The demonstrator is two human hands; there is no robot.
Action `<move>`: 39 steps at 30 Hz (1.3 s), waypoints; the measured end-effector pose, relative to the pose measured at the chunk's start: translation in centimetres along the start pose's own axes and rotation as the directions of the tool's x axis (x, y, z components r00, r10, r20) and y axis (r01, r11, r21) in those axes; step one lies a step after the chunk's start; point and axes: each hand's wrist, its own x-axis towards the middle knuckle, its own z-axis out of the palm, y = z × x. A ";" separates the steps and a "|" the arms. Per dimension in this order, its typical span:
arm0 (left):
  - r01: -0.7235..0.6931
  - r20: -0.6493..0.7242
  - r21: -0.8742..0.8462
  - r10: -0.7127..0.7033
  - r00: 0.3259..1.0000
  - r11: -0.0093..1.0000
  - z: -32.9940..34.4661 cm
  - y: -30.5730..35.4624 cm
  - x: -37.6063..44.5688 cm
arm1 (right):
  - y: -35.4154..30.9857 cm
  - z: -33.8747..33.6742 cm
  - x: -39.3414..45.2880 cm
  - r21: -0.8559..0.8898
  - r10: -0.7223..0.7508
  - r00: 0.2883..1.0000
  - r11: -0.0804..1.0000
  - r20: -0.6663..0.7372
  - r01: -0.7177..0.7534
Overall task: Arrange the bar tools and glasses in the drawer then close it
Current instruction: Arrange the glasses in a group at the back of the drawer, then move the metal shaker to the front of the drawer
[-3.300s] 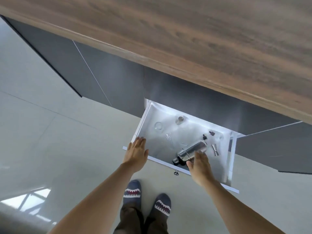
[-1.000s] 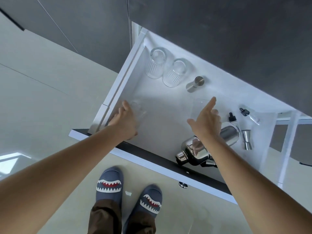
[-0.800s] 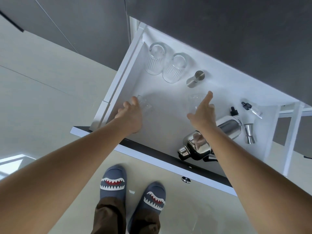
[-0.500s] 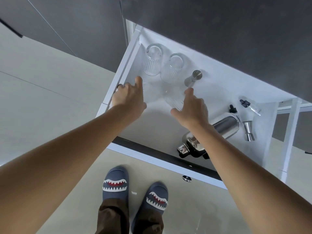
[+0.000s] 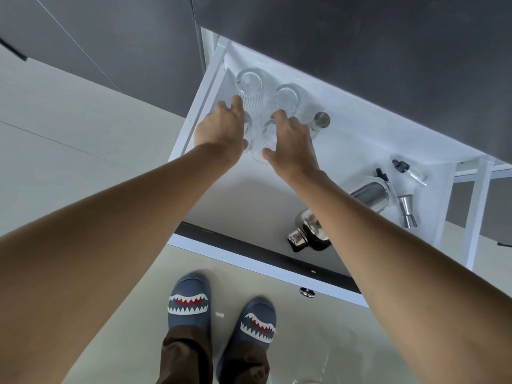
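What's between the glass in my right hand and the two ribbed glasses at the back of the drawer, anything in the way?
Nothing visible. The right hand holds a clear glass just in front of the two ribbed glasses at the drawer's back left. The steel cylinder stands off to the right, outside that gap.

White drawer open: glasses, shaker, jigger, dropper bottle.

Bright, glary drawer; wide-angle edge distortion.
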 end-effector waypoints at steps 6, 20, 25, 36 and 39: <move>0.004 0.003 -0.098 -0.003 1.000 0.995 -0.1 -0.2 -0.1 | 0.8 0.0 -0.5 0.210 0.007 1.000 0.978 0.012 -0.009; -0.365 0.102 -0.242 0.398 0.912 0.899 4.1 4.2 -9.7 | 15.7 -6.8 -7.5 0.175 0.546 0.820 0.803 0.170 -0.570; -0.269 0.324 -0.330 0.376 0.868 0.905 5.3 5.3 -8.3 | 13.7 -5.2 -8.3 0.337 0.547 0.820 0.749 0.171 -0.570; -0.333 0.380 -0.229 0.399 0.835 0.915 3.5 1.8 -7.3 | 7.4 -1.6 -10.2 0.152 0.388 0.843 0.871 0.373 -0.468; -0.324 0.483 -0.183 0.371 0.793 0.928 3.1 0.3 -7.1 | 6.1 -0.4 -11.3 0.125 0.357 0.822 0.883 0.444 -0.452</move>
